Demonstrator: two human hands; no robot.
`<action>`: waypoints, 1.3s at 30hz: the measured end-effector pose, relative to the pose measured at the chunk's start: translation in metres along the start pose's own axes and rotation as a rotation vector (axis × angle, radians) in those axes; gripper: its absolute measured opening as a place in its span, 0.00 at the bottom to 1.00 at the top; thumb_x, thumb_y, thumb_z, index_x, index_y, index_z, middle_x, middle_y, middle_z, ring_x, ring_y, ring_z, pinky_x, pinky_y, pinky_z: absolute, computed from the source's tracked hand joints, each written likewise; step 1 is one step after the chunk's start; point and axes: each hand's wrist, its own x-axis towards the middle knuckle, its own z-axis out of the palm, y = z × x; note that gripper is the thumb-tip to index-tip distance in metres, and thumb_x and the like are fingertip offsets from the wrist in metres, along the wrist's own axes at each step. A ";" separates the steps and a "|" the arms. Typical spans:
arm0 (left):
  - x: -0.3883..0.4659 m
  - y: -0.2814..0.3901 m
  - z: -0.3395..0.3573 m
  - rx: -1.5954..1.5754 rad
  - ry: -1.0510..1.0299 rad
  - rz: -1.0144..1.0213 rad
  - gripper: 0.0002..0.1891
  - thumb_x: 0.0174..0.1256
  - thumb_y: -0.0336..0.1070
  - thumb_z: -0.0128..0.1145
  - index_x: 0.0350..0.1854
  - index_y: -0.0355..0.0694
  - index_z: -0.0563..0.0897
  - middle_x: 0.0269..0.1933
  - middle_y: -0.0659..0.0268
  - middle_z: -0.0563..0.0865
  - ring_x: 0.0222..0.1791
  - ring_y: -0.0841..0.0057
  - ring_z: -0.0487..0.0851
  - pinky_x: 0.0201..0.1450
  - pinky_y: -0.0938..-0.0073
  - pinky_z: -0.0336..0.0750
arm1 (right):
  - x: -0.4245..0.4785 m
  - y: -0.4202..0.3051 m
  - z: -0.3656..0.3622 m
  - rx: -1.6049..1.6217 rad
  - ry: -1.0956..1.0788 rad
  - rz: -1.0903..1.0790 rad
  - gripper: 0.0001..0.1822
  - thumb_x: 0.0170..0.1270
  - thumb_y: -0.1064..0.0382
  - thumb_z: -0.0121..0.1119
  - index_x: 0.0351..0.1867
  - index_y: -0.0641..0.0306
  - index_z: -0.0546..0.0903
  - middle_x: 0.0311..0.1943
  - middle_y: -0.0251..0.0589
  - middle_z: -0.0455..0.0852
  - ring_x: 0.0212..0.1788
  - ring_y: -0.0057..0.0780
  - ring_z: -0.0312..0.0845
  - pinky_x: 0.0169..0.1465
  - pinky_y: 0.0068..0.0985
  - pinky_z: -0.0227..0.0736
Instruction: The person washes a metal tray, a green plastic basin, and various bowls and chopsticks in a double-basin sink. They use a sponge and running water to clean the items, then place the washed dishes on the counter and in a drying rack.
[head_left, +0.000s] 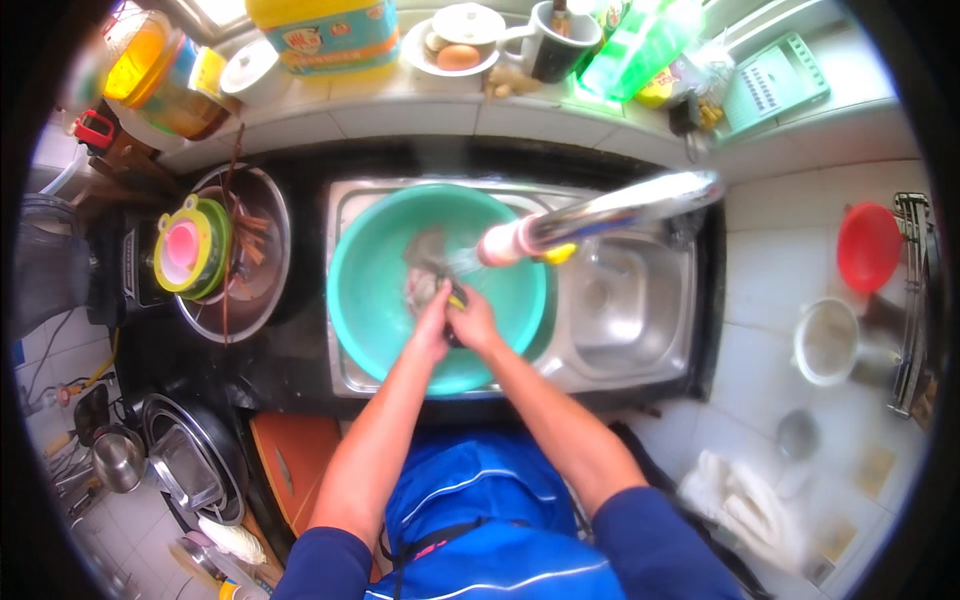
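Both my hands meet over a green plastic basin (352, 330) set in the left bowl of a steel double sink. My left hand (433, 321) is closed around a greyish, fleshy item (425, 285), possibly a fish; its exact kind is unclear. Against it, my right hand (472, 321) grips a small yellow-and-black object (457, 298), perhaps a tool handle, mostly hidden by the fingers. Water runs from the faucet (600, 217) onto the greyish item, beside my fingertips.
The right sink bowl (611, 311) adjoins the basin. On the left counter, a steel bowl (281, 277) holds stacked colourful bowls (182, 244) and brown sticks. Bottles, an egg dish (420, 60) and a mug (551, 56) line the ledge behind. A red basin (868, 247) hangs at right.
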 end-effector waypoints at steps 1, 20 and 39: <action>0.002 0.014 -0.005 -0.115 -0.115 -0.021 0.32 0.67 0.61 0.59 0.63 0.41 0.72 0.51 0.59 0.84 0.54 0.60 0.82 0.56 0.58 0.76 | -0.019 -0.028 -0.013 0.131 -0.053 -0.031 0.23 0.58 0.57 0.69 0.51 0.66 0.81 0.45 0.60 0.85 0.49 0.56 0.83 0.50 0.41 0.78; 0.044 0.040 -0.036 0.007 -0.230 0.233 0.25 0.74 0.46 0.56 0.67 0.41 0.73 0.40 0.68 0.80 0.29 0.80 0.77 0.30 0.77 0.75 | 0.004 -0.047 -0.012 0.284 0.042 -0.062 0.23 0.62 0.45 0.67 0.31 0.67 0.86 0.24 0.53 0.85 0.27 0.49 0.83 0.34 0.39 0.75; -0.001 0.055 -0.061 0.203 0.033 0.189 0.24 0.75 0.48 0.54 0.61 0.33 0.74 0.49 0.55 0.86 0.46 0.65 0.87 0.43 0.68 0.82 | -0.042 -0.020 0.041 0.386 -0.304 -0.046 0.20 0.69 0.53 0.60 0.57 0.61 0.81 0.29 0.44 0.84 0.37 0.37 0.83 0.43 0.36 0.77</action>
